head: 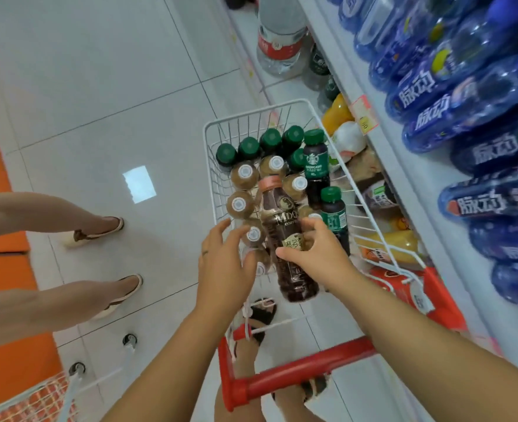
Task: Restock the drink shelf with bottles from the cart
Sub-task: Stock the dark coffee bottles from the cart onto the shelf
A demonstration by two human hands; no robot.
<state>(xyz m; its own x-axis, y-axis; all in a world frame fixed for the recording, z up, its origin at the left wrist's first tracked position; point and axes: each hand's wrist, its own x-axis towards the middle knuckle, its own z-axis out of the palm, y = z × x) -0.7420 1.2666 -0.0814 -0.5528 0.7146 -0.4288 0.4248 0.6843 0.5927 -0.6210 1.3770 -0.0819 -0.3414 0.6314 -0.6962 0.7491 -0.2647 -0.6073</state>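
White wire cart [212,166] packed with green-capped and white-capped bottles, right hand [318,251] fingers wrapped around dark coffee bottle [288,239], left hand [224,263] fingers spread empty, pale tiled floor [99,86] beneath.

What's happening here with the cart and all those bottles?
A person is restocking drinks from a white wire cart. Their right hand holds a dark coffee bottle lifted above the other bottles in the cart, while the left hand hovers open beside it. The drink shelf with blue bottles stands at right.
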